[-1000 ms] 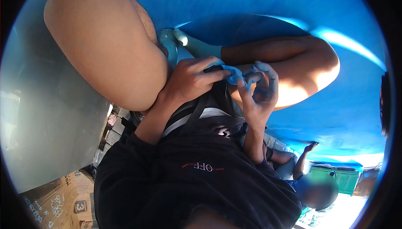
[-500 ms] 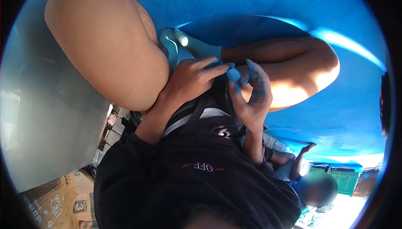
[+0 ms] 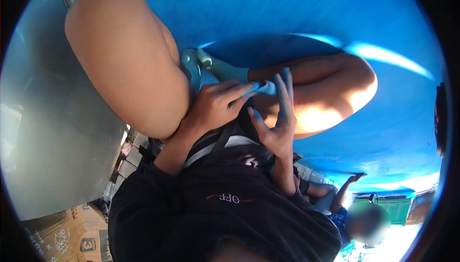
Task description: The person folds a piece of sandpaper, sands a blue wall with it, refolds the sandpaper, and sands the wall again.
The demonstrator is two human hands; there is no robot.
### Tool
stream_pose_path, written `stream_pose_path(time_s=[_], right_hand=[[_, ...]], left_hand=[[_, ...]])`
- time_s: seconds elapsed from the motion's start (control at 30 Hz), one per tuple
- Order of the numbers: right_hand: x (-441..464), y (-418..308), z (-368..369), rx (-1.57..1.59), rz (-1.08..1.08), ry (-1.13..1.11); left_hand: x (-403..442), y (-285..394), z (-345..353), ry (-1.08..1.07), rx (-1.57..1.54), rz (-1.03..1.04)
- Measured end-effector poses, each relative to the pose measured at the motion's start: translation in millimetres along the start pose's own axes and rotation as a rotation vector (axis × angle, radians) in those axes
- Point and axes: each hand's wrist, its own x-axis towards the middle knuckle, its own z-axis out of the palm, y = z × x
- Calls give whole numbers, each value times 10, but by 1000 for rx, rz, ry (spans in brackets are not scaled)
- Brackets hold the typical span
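My left hand [image 3: 223,104] pinches a small light-blue folded piece [image 3: 267,88] between its fingertips; its material I cannot make out. Just right of it is my right hand [image 3: 280,118], with its fingers stretched up and the thumb spread apart. Its fingers pass close beside the piece, and whether they touch it I cannot tell. Blue colour coats the fingertips of both hands. Both hands are above my lap, between my bent bare legs [image 3: 124,60]. Pale bluish footwear [image 3: 223,69] covers my feet.
A broad smooth blue surface [image 3: 268,3] curves around my legs. On the left stands a grey smooth panel [image 3: 52,132]. Printed cardboard [image 3: 76,233] lies at the lower left. Another person [image 3: 340,209] sits at the lower right, an arm reaching to the blue surface, near a green crate [image 3: 400,209].
My right hand has let go of the light-blue piece and straightened its fingers. My left hand keeps hold of the piece. The view has shifted slightly.
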Motion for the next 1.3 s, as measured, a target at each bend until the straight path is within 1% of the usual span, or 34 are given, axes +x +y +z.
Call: stream_pose_path(time_s=[0.03, 0.1, 0.13, 0.17, 0.2, 0.23, 0.3, 0.33, 0.4, 0.43, 0.5, 0.53, 0.57, 0.6, 0.63, 0.67, 0.7, 0.73, 0.77, 0.8, 0.83, 0.87, 0.9, 0.93, 0.97, 1.0, 1.07, 1.1, 1.13, 1.17, 1.23, 1.3], right_hand=[[-12, 5, -35, -2, -25, 9], [-4, 59, -123, 23, 127, -138], [58, 16, -151, 54, 143, -115], [91, -50, -178, 85, 167, -94], [130, -78, -237, 66, 197, -138], [230, -120, -272, 5, 74, -160], [379, -200, -352, 44, 66, -294], [440, -224, -367, 31, 59, -281], [579, -259, -352, 111, 116, -460], [627, -202, -328, 128, 76, -458], [770, -27, -330, 167, -48, -370], [962, -253, -460, 50, -14, -306], [1143, -313, -580, -13, -73, -185], [1343, -355, -695, -166, -206, 3], [1575, -502, -814, -287, -313, 189], [1851, -499, -970, -365, -414, 331], [2166, -477, -1133, -480, -655, 497], [2438, -542, -1272, -559, -780, 585], [2670, -596, -1381, -638, -908, 674], [2867, -570, -1466, -640, -915, 677], [3034, -532, -1541, -718, -957, 688], [3133, -500, -1572, -797, -999, 697], [3169, -431, -1556, -802, -1003, 697], [3188, -309, -1523, -777, -795, 572], [3202, -181, -1486, -744, -590, 449], [3212, -31, -1451, -743, -600, 454], [3223, 222, -1405, -1085, -817, 369], [3202, 226, -1381, -1089, -823, 376], [3163, 246, -1349, -1080, -780, 344], [3137, 261, -1336, -1071, -735, 311], [3133, 259, -1345, -1105, -733, 317], [3095, 259, -1299, -1190, -703, 314]], left_hand=[[22, 23, -8, 47, -50, 10], [44, 83, -70, 79, -60, 7], [54, 105, -83, 93, -59, 25], [25, 146, -102, 93, -91, -22], [5, 185, -125, 93, -131, -84], [-19, 186, -129, 131, -141, -70], [-14, 177, -119, 159, -172, -82], [15, 173, -114, 159, -183, -65], [-33, 232, -122, 191, -314, -273], [-76, 211, -120, 159, -409, -314], [-118, 213, 1, 251, -590, -393], [-66, 232, 32, 258, -643, -383], [-41, 265, 38, 260, -698, -383], [-27, 291, 6, 186, -674, -423], [-36, 281, 13, 183, -677, -423], [-44, 256, 32, 65, -547, -378], [-47, 247, 38, -50, -416, -329], [-34, 277, 11, -167, -262, -297], [-38, 275, 23, -164, -262, -291], [-54, 260, 62, -335, -169, -262], [-68, 238, 97, -504, -75, -231], [-72, 208, 117, -501, -77, -224], [-83, 182, 138, -544, -75, -224], [-93, 165, 157, -587, -72, -224], [-110, 154, 172, -582, -71, -219], [-127, 144, 183, -537, -71, -207], [-108, 140, 173, -484, -66, -186], [-89, 155, 148, -532, -53, -227], [-85, 166, 142, -582, -42, -270], [-89, 163, 150, -585, -43, -262], [-89, 150, 150, -567, -95, -263], [-90, 169, 141, -578, -81, -255]])
